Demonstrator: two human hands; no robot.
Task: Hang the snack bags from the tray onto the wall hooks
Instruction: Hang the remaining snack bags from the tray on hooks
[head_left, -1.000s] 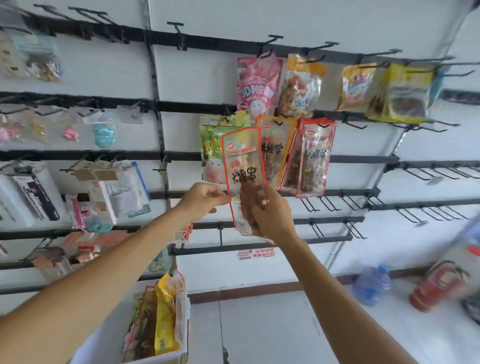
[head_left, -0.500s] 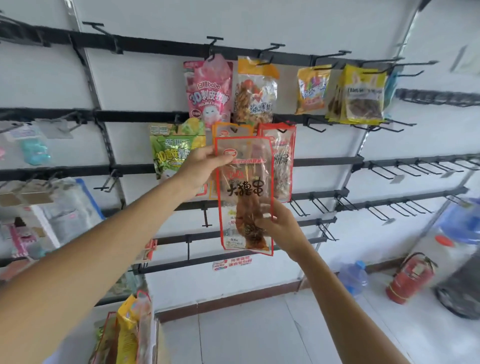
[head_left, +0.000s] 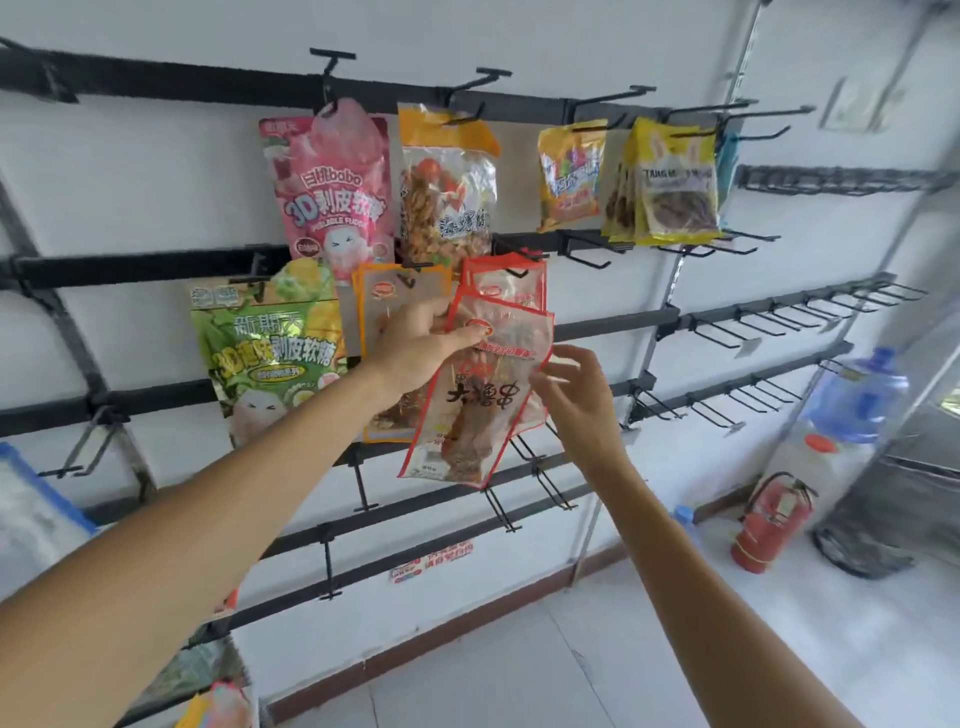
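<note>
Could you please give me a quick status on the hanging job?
Left hand pinches red-edged bag at top, tilted, not yet hooked. Right hand open beside it. Matching bag hangs on hook above.

**One head-worn view, square on the wall**

Just the single camera here — worn on the head, wide-angle, facing the wall rack (head_left: 613, 322) from a little to its left, so the rails run off to the right. It sits close: both forearms come in from the bottom edge, with the left hand (head_left: 421, 343) and right hand (head_left: 576, 395) at mid-frame by the red-edged snack bag (head_left: 483, 395). Rails bow toward the edges — and the floor (head_left: 519, 675) shows low in the frame.
</note>
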